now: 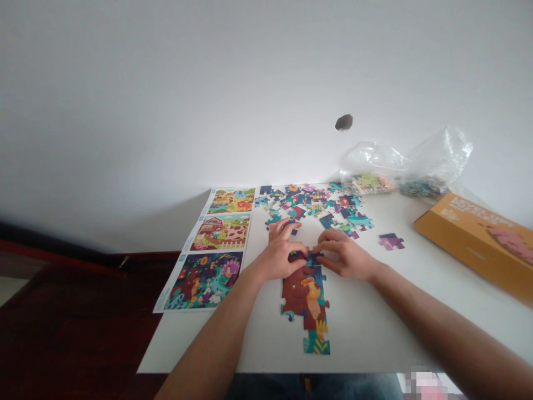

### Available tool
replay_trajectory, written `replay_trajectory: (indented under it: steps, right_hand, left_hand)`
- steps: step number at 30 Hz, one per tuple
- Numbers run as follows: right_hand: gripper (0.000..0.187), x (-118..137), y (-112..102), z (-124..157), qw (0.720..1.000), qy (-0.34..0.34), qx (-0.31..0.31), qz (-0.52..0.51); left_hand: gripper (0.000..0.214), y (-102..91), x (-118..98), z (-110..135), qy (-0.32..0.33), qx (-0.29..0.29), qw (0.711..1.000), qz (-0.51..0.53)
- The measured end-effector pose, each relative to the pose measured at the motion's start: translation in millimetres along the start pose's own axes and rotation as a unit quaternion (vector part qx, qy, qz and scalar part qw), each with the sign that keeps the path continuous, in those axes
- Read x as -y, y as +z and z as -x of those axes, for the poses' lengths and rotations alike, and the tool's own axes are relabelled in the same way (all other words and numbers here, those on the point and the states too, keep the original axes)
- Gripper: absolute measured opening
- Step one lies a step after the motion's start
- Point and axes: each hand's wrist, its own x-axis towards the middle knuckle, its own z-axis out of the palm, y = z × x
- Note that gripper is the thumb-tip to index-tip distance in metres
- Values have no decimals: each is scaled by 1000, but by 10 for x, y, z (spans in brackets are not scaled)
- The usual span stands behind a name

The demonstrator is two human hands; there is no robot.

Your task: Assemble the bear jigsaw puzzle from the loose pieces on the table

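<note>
A partly joined jigsaw puzzle (313, 297) lies on the white table, showing a brown and orange animal. At its top edge my left hand (281, 253) has thumb and index finger bent around a dark puzzle piece (297, 255). Opposite it, my right hand (343, 253) pinches a blue-green puzzle piece (315, 258) against the same edge. Fingers cover part of both pieces, so whether they are fully joined cannot be seen. Just beyond my left fingertips rests another dark blue piece (293, 226).
Several loose pieces (310, 200) are spread near the wall. A picture sheet (214, 250) lies left, at the table's edge. Right stand an orange box (478, 241) and clear plastic bags (437, 161) with pieces inside. A purple piece (391, 241) lies apart.
</note>
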Motion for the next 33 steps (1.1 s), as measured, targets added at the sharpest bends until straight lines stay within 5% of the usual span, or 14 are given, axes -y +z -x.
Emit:
replay_trajectory:
  steps: [8, 14, 21, 33]
  right_hand:
    - [9, 11, 1, -22, 1000, -9, 15, 5]
    - [24, 51, -50, 0, 998, 0, -58, -33]
    - [27, 1, -24, -1, 997, -28, 67, -26]
    - [37, -25, -113, 74, 987, 64, -125, -72]
  left_hand:
    - [11, -1, 1, -7, 1, 1, 1000, 6]
    - [12, 26, 27, -1, 4, 2, 1000, 12]
    - [6, 28, 27, -6, 6, -3, 1000, 19]
    - [14, -4, 23, 7, 11, 11, 1000, 14]
